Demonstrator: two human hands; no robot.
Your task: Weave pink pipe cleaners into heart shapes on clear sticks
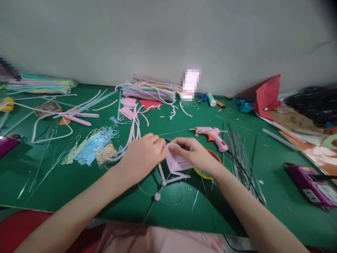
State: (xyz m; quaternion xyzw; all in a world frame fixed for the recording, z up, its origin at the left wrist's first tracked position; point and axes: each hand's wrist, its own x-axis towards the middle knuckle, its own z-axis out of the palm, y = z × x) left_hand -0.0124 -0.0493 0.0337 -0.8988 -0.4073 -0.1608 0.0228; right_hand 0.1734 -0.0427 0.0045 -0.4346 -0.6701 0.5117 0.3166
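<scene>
Over the middle of the green table, both hands meet at a lilac piece (179, 162) made of pipe cleaners laid side by side. My right hand (195, 153) pinches its upper edge between thumb and fingers. My left hand (146, 153) is closed at its left side, fingers curled round a lilac pipe cleaner whose end is hidden. Bent strands run below the piece to a thin wire stem (150, 209) bearing a small lilac ball (157, 196). Beyond my left hand lie loose lilac pipe cleaners (134, 123). A pink glue gun (212, 135) rests past my right hand.
Blue tassels (96, 142) and a bag of gold beads (104, 154) lie left. Pipe-cleaner bundles (150, 92) line the wall. Thin wire rods (237, 154), a black cord (243, 174) and a purple power strip (312, 184) are on the right. A yellow-red ring (202, 174) sits under my right wrist.
</scene>
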